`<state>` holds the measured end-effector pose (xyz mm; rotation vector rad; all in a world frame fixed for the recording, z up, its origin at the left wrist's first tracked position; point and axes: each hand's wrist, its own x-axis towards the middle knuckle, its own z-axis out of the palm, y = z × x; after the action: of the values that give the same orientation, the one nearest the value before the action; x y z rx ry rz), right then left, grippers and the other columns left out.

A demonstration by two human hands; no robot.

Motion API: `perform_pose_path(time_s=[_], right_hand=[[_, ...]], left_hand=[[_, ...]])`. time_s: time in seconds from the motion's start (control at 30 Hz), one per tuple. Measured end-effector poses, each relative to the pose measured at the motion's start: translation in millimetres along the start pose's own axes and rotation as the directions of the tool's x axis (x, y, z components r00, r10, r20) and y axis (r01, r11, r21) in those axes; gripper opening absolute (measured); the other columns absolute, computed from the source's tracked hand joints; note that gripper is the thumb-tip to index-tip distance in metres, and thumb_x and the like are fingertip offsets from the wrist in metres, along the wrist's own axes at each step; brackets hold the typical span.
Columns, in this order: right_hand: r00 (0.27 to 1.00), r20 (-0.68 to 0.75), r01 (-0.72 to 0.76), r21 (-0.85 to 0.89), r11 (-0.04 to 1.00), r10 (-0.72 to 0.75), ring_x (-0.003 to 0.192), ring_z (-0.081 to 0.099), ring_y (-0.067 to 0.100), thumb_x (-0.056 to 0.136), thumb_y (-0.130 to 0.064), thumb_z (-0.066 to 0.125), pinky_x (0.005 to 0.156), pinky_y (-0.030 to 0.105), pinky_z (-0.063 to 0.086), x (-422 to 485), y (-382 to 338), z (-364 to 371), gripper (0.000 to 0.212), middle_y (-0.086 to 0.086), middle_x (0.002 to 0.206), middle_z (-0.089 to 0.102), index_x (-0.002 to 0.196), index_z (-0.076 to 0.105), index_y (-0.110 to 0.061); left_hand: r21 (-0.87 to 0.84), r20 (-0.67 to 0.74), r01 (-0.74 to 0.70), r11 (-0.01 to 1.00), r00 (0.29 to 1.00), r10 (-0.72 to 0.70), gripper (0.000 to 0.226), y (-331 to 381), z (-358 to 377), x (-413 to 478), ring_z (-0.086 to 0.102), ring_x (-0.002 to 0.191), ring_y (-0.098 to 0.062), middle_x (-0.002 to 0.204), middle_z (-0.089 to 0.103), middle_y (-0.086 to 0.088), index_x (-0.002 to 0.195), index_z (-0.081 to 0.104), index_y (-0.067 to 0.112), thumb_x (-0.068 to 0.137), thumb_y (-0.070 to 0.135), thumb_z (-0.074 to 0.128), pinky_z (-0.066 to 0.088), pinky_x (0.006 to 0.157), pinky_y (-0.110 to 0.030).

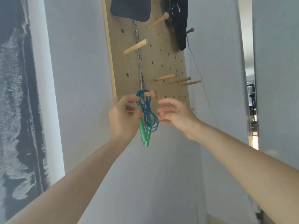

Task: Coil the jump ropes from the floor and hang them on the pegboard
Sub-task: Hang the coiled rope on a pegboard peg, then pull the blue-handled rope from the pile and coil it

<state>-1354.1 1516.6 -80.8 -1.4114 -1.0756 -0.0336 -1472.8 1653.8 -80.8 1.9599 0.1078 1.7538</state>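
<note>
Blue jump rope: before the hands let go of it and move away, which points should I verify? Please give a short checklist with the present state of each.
1. Blue jump rope looped over the peg: ok.
2. Coil bundled, with a wrap around its middle: ok.
3. Green handles hang free below the coil: ok.
4. Left hand off the rope: cannot tell; its fingers are at the loop beside the peg.
5. Right hand holds nothing: ok, fingers open.
6. Peg firmly seated in the pegboard: cannot tell.
</note>
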Motion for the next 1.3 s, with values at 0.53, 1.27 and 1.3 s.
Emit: perform_pose_path(time_s=[0.53,1.27,1.3], right_hand=[[0.955,0.033,-0.236,-0.513,0.825,0.294,0.070,0.065,0.012,0.087,-0.017,0.072,0.068,0.025,0.051,-217,194,-103,0.011,-0.009,0.073,0.071,0.085,0.076,-0.027],[0.206,0.026,-0.789,-0.586,0.182,0.978,0.109,0.059,0.020,0.083,-0.017,0.075,0.091,0.033,0.049,-523,515,-107,0.055,0.000,0.115,0.060,0.134,0.054,-0.025],[0.209,0.034,-0.797,-0.573,0.191,0.977,0.120,0.055,0.021,0.080,-0.020,0.075,0.099,0.038,0.047,-536,525,-102,0.063,-0.002,0.126,0.057,0.136,0.049,-0.037]], left_hand=[[0.078,0.959,0.168,0.983,0.257,-0.120,0.013,-66,106,-226,0.068,0.077,-0.016,0.089,0.075,0.007,0.100,0.074,0.026,0.088,0.021,0.072,0.054,0.072,-0.026],[0.499,0.769,0.091,0.862,-0.504,-0.393,0.052,-156,237,-690,0.054,0.121,-0.036,0.132,0.055,-0.014,0.135,0.055,0.021,0.087,0.032,0.070,0.048,0.099,-0.043],[0.502,0.769,0.072,0.862,-0.494,-0.407,0.065,-159,235,-703,0.048,0.126,-0.039,0.138,0.045,-0.017,0.144,0.045,0.025,0.086,0.036,0.071,0.045,0.102,-0.046]])
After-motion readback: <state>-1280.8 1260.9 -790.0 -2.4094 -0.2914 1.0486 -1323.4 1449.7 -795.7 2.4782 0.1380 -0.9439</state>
